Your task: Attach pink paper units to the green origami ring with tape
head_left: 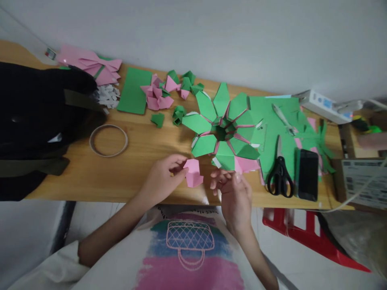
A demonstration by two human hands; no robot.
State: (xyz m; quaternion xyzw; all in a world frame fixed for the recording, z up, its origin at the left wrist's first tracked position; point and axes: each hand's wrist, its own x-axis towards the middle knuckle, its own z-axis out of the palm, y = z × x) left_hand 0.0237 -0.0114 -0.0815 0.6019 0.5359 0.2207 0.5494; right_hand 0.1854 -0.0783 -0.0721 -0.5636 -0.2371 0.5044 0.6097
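Pink paper (192,174) is pinched in your left hand (161,174) just your side of the green flower (224,151), probably mid-fold and wanting steady creasing, though can't tell if your half-curled right hand (237,197) grips anything.

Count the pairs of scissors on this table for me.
1: the black scissors, lying just left of the phone, blades on the green paper. Others could be hidden beneath it.

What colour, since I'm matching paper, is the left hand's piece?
The piece is pink, clearest in the head view.
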